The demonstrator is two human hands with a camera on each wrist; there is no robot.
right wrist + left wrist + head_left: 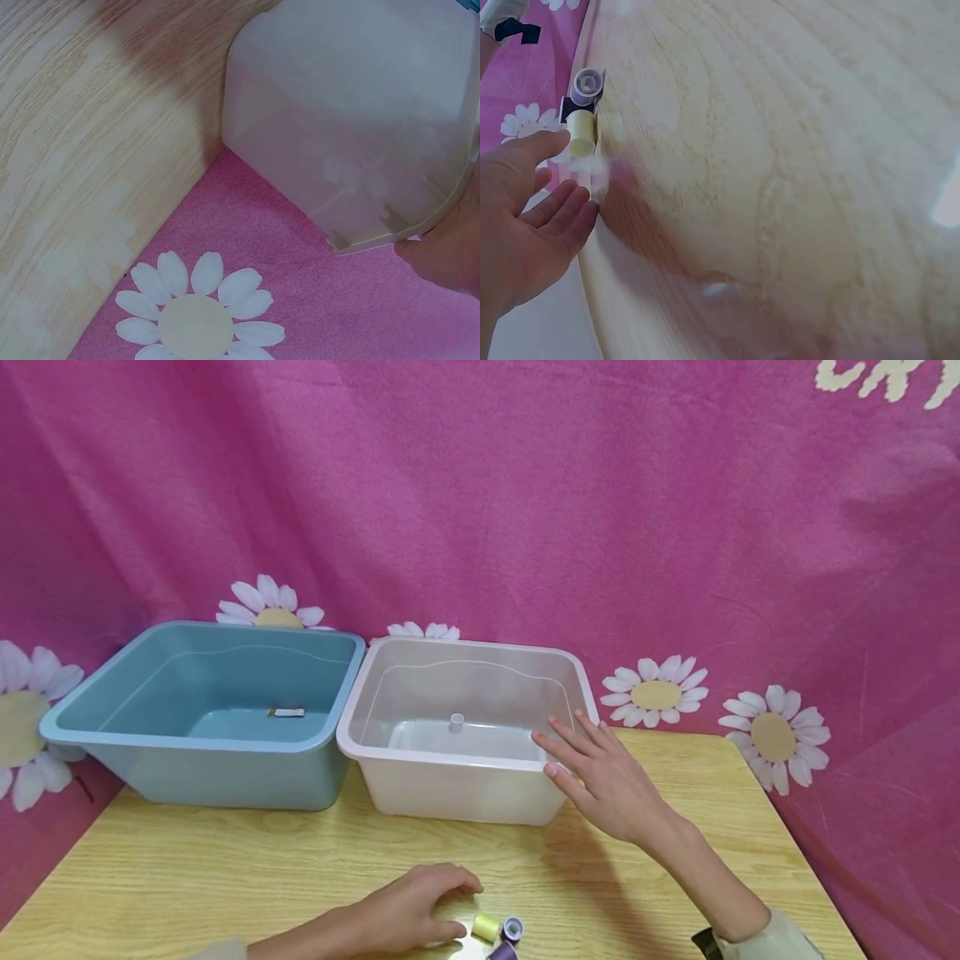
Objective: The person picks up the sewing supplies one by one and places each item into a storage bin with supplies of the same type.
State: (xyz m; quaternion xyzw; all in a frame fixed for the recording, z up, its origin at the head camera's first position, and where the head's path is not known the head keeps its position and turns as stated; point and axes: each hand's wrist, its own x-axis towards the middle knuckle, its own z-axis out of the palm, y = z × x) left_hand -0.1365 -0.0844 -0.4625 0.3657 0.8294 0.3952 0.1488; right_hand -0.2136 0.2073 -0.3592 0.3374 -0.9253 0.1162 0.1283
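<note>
My left hand (pixel 408 910) is low over the table, fingers and thumb spread apart around a gap that holds nothing. Close to its fingertips a yellow thread spool (pixel 486 927) lies on its side. Against that spool are an upright spool (pixel 512 930) with a pale top and a purple thread spool (pixel 502 952), partly cut off by the frame edge. My right hand (pixel 611 777) reaches over the right rim of the white tub (pixel 457 793) with fingers spread, holding nothing. Inside that tub stands a small whitish spool (pixel 456 722).
Left of the white tub, nearly touching it, is a blue-grey tub (pixel 225 777) with a small white strip-like object (pixel 287 712) on its floor. Both tubs stand at the back of the wooden table (pixel 247 868), before a pink cloth (pixel 480 510) printed with daisies.
</note>
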